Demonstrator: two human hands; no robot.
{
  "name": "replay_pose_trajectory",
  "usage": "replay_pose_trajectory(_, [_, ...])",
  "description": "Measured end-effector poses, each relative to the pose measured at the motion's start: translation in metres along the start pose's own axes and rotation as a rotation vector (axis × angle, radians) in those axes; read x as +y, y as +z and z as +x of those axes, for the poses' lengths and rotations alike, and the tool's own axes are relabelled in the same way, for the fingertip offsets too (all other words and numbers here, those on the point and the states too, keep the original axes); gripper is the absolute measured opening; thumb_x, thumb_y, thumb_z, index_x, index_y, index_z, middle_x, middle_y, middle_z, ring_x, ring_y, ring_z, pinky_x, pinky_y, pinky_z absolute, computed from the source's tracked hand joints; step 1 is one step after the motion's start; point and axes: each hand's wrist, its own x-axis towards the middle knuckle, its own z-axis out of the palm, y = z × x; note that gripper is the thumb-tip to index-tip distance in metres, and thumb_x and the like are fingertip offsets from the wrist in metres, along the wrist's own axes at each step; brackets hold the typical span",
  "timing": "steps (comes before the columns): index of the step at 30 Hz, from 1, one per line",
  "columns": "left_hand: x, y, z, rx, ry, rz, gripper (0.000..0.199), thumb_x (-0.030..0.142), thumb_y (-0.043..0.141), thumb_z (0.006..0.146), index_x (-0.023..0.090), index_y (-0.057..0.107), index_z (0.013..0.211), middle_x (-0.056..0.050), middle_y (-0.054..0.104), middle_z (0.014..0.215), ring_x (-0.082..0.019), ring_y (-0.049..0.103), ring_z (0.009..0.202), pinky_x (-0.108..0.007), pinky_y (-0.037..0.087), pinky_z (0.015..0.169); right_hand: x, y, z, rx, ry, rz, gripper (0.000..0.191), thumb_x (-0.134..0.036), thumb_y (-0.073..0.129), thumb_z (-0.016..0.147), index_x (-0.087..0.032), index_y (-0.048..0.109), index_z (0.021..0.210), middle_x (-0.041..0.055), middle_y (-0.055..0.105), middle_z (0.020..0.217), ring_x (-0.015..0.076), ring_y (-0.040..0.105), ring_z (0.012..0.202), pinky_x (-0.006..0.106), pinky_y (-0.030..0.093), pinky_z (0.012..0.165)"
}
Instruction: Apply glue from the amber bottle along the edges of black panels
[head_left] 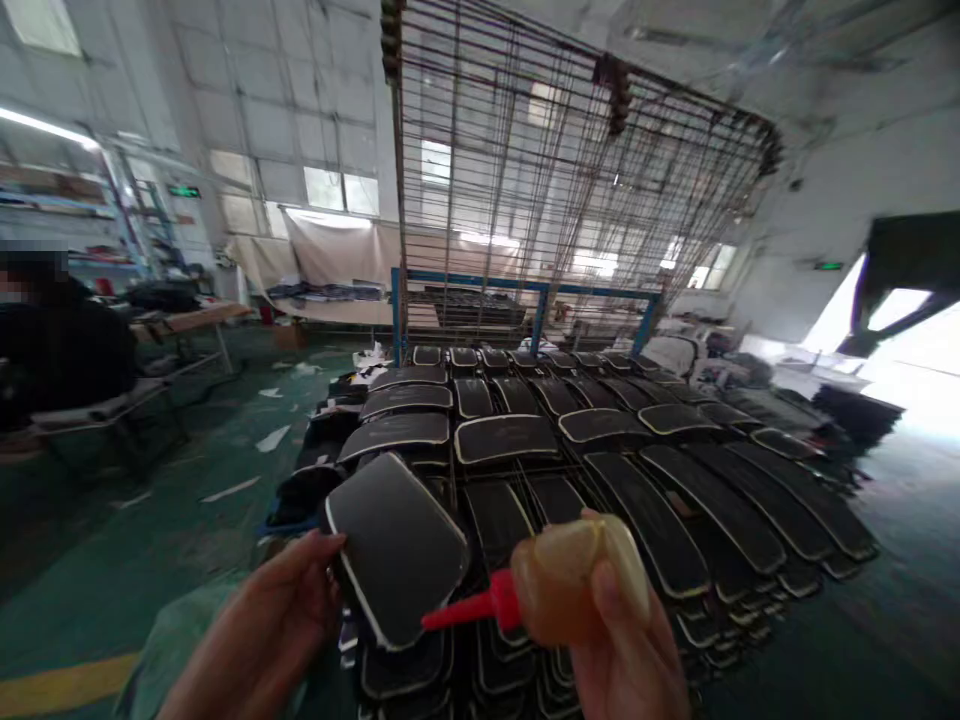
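Note:
My left hand [304,590] pinches the left edge of a dark, flat panel [401,545] with a pale line along its rim. The panel is tilted up above the rack. In my right hand [626,640] is a squeeze glue bottle [566,580], see-through with amber liquid inside. Its red nozzle [469,607] points left, its tip over or against the panel's lower right edge; I cannot tell if they touch. Several similar dark panels [506,438] lie in rows on the rack beneath and beyond my hands.
Raised wire rack frames [525,150] lean up behind the rows, above a blue metal frame [465,280]. On the left, a person in dark clothing [64,345] sits near a work table [191,317]. Paper scraps [272,438] lie on the green floor. Dark stacked material [855,415] stands at right.

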Motion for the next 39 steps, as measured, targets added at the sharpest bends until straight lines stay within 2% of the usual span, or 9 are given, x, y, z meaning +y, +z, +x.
replay_pose_trajectory(3, [-0.001, 0.005, -0.003, 0.058, 0.012, -0.042, 0.033, -0.013, 0.046, 0.089, 0.009, 0.062, 0.069, 0.000, 0.068, 0.059, -0.006, 0.065, 0.044, -0.008, 0.055, 0.044, -0.020, 0.004, 0.008, 0.072, -0.195, -0.044, 0.050, -0.041, 0.085, 0.082, -0.027, 0.065, 0.126, 0.0076, 0.068, 0.123, 0.0244, 0.067, 0.109, 0.029, 0.060, 0.086])
replay_pose_trajectory(6, [-0.004, 0.009, -0.003, 0.065, 0.019, -0.039, 0.032, -0.011, 0.045, 0.089, 0.009, 0.064, 0.074, -0.002, 0.069, 0.062, -0.009, 0.067, 0.047, -0.012, 0.057, 0.044, -0.031, 0.008, 0.008, 0.048, -0.269, -0.105, 0.053, -0.040, 0.084, 0.083, -0.027, 0.061, 0.128, 0.0087, 0.071, 0.117, 0.0236, 0.068, 0.105, 0.028, 0.060, 0.083])
replay_pose_trajectory(14, [-0.008, 0.013, 0.004, 0.112, 0.023, -0.064, 0.028, -0.009, 0.044, 0.089, 0.009, 0.064, 0.089, -0.005, 0.071, 0.072, -0.013, 0.069, 0.050, -0.019, 0.059, 0.042, -0.015, 0.019, -0.021, 0.100, -0.151, -0.122, 0.074, -0.052, 0.089, 0.072, -0.026, 0.054, 0.132, 0.0123, 0.070, 0.115, 0.0305, 0.069, 0.102, 0.039, 0.059, 0.082])
replay_pose_trajectory(19, [-0.006, 0.015, 0.008, 0.154, -0.016, -0.169, 0.024, -0.007, 0.043, 0.092, 0.009, 0.062, 0.089, -0.002, 0.066, 0.068, -0.008, 0.064, 0.046, -0.008, 0.052, 0.040, 0.003, 0.008, -0.012, 0.021, 0.302, 0.147, 0.061, -0.045, 0.096, 0.068, -0.021, 0.068, 0.117, 0.0129, 0.073, 0.113, 0.0310, 0.071, 0.099, 0.042, 0.062, 0.082])
replay_pose_trajectory(22, [-0.005, 0.012, 0.013, 0.136, -0.007, -0.210, 0.025, -0.006, 0.044, 0.091, 0.010, 0.062, 0.092, -0.001, 0.066, 0.070, -0.008, 0.064, 0.047, -0.007, 0.049, 0.038, -0.009, 0.007, 0.010, 0.019, 0.564, 0.351, 0.051, -0.035, 0.103, 0.054, -0.018, 0.075, 0.093, 0.0113, 0.076, 0.096, 0.0256, 0.074, 0.078, 0.030, 0.061, 0.057])
replay_pose_trajectory(27, [-0.012, 0.006, 0.019, 0.122, 0.086, -0.256, 0.025, -0.003, 0.047, 0.091, 0.014, 0.066, 0.090, -0.002, 0.070, 0.075, -0.014, 0.071, 0.061, -0.023, 0.064, 0.053, -0.038, -0.002, 0.041, 0.257, 0.379, 0.505, 0.072, -0.007, 0.102, 0.038, -0.025, 0.075, 0.102, 0.0066, 0.075, 0.105, 0.0249, 0.072, 0.078, 0.021, 0.052, 0.044])
replay_pose_trajectory(33, [-0.033, 0.015, 0.019, 0.114, 0.228, -0.363, 0.031, -0.006, 0.053, 0.088, 0.019, 0.071, 0.083, 0.000, 0.075, 0.086, -0.013, 0.073, 0.074, -0.026, 0.067, 0.066, -0.015, -0.030, 0.046, 0.147, 0.204, 0.498, 0.057, -0.023, 0.099, 0.063, -0.026, 0.071, 0.113, 0.0111, 0.070, 0.120, 0.0329, 0.071, 0.097, 0.023, 0.056, 0.047])
replay_pose_trajectory(37, [-0.046, 0.023, 0.013, 0.126, 0.268, -0.363, 0.030, -0.005, 0.055, 0.089, 0.016, 0.070, 0.074, 0.000, 0.073, 0.080, -0.014, 0.073, 0.075, -0.028, 0.068, 0.068, -0.020, 0.006, 0.034, 0.228, 0.230, 0.379, 0.066, -0.033, 0.103, 0.052, -0.024, 0.072, 0.109, 0.0087, 0.072, 0.113, 0.0245, 0.072, 0.082, 0.024, 0.060, 0.050])
replay_pose_trajectory(39, [-0.052, 0.028, 0.010, 0.106, 0.266, -0.340, 0.028, -0.004, 0.056, 0.088, 0.016, 0.072, 0.077, -0.001, 0.075, 0.084, -0.015, 0.074, 0.079, -0.028, 0.068, 0.069, -0.033, 0.035, 0.033, 0.266, 0.158, 0.328, 0.065, -0.039, 0.102, 0.055, -0.022, 0.072, 0.109, 0.0084, 0.071, 0.117, 0.0239, 0.071, 0.092, 0.027, 0.064, 0.066])
